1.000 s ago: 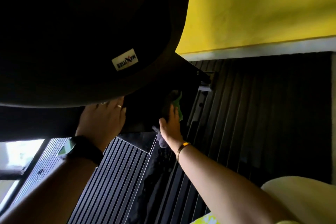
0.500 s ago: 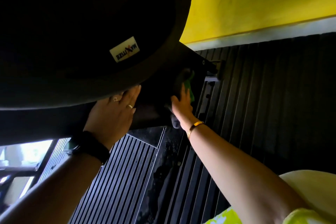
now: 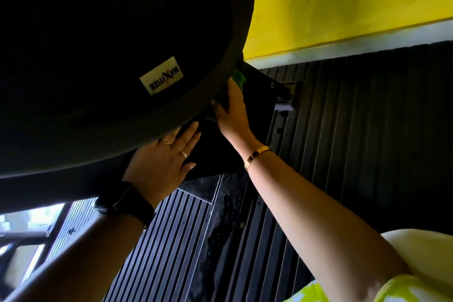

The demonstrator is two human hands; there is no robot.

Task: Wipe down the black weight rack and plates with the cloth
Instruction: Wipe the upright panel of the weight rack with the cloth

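A large black weight plate [image 3: 103, 61] with a white label fills the upper left. Below it a black rack panel [image 3: 259, 103] slopes down to the floor. My right hand [image 3: 232, 113] presses a green cloth [image 3: 239, 78] against the panel right under the plate's rim; only a small corner of the cloth shows, and my fingertips are hidden behind the rim. My left hand [image 3: 164, 162] lies flat with straight fingers on the panel's lower part, partly tucked under the plate.
A black ribbed rubber floor mat [image 3: 355, 130] covers the ground. A yellow wall [image 3: 343, 0] with a pale baseboard runs behind. A bolted rack foot [image 3: 291, 95] sticks out to the right. Bright window light shows at lower left.
My right hand has slid the cloth up the panel until it reached the plate's rim. My left hand stays flat on the panel. The view has moved closer.
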